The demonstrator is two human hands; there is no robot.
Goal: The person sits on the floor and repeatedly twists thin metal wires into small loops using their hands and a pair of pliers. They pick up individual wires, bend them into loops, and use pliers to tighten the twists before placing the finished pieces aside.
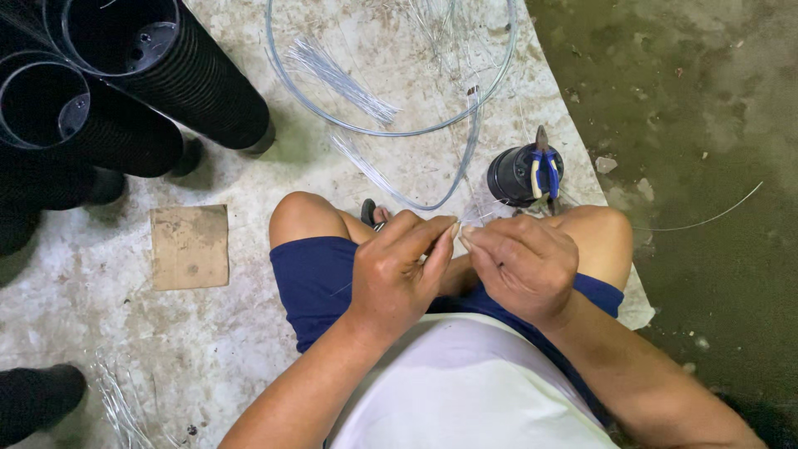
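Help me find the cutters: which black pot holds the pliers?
The small black pot by the right knee, standing apart; blue-handled pliers rest on it. The stacked pots hold none.

Beneath the left hand (395, 278) and right hand (519, 266) lie deep blue shorts (312, 278), and nearer the body a plain white shirt (465, 387). Just beyond the right hand stands a glossy black pot (514, 175) holding pliers (544, 170) with blue and pale yellow handles. Left of the left hand lies a dull brown cardboard square (189, 246). Far beyond it, ribbed black pot stacks (166, 75). Silvery wire (341, 79) gleams on a mottled grey-white sheet (249, 175); the floor (706, 125) right of the hands is dark green-grey.
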